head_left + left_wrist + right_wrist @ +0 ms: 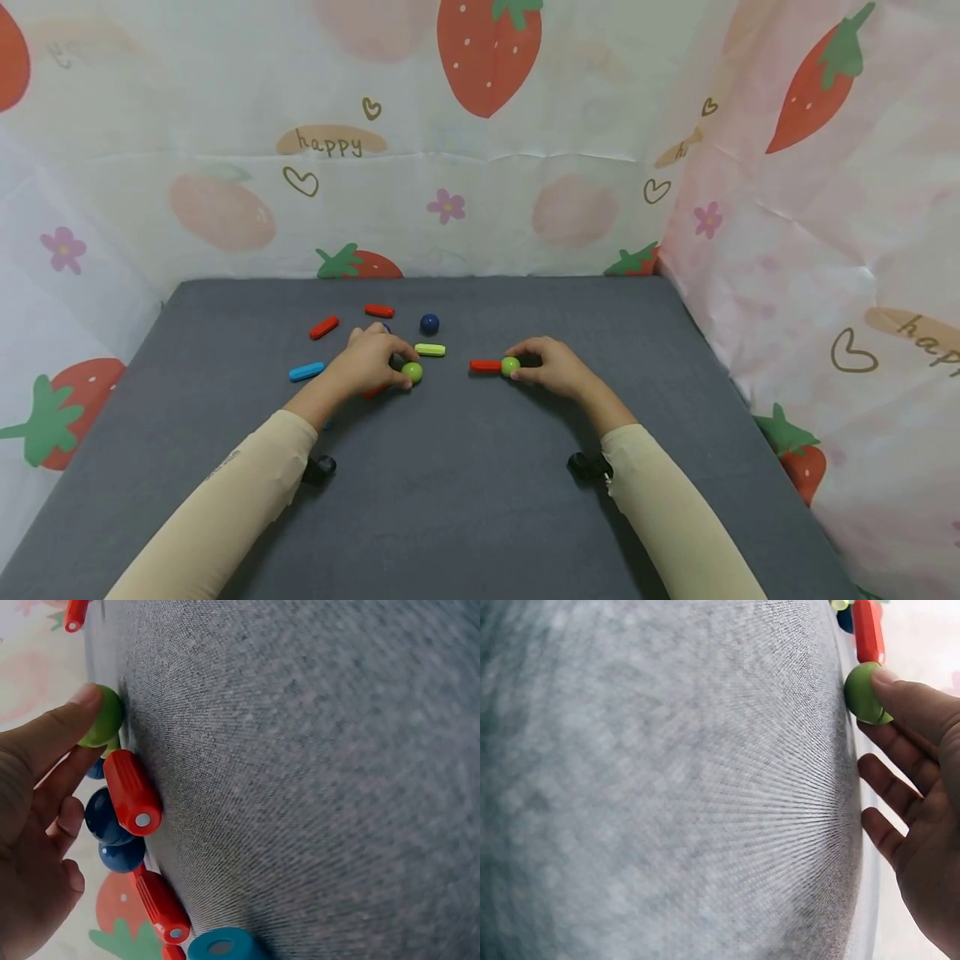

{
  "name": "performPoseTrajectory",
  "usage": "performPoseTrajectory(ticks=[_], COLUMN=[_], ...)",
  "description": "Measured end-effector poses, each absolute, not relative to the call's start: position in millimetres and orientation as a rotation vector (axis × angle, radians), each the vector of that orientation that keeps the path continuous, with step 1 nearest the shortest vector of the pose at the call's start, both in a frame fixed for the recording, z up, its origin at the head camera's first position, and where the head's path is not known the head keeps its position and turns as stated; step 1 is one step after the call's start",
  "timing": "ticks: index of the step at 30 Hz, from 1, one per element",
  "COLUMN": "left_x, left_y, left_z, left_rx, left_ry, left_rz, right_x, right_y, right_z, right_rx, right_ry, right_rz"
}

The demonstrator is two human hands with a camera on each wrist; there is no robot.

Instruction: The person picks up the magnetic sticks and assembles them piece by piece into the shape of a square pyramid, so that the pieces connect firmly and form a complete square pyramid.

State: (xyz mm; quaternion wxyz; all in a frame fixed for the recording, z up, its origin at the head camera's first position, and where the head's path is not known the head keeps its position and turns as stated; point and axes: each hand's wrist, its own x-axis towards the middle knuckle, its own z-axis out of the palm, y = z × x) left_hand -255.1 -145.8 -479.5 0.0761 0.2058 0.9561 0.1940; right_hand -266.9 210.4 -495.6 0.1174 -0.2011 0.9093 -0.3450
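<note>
My left hand (369, 358) pinches a green ball (412, 372) between thumb and fingertips, low over the grey cloth. Beside it, a ribbed red rod (133, 793) with a silvery disc in its end lies partly behind the fingers in the head view. Dark blue balls (105, 816) show past the same fingers in the left wrist view. To the right, my right hand (557, 368) pinches another green ball (510, 367) by thumb and fingertips. A red rod (485, 366) meets that ball's left side, in line with it and pointing toward the left hand.
Behind the left hand lie a yellow-green rod (430, 350), a dark blue ball (429, 324) and two red rods, one at the back (379, 311) and one farther left (324, 327). A blue rod (307, 372) sits left of the wrist. Strawberry-print curtains (465, 225) border the table (465, 500).
</note>
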Motion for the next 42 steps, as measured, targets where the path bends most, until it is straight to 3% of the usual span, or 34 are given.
performPoseTrajectory(ticks=[21,42], left_x=[-253,-254], left_y=[-121,-78], left_z=[-473,-489], left_rx=[0.585,0.444], left_ry=[2.854,2.872], left_rz=[0.953,1.017], right_x=[-264,-265], right_y=[213,215], right_z=[-494,-493], right_rx=[-0.583,-0.571], right_ry=[2.656,2.671], right_rz=[-1.030,-1.016])
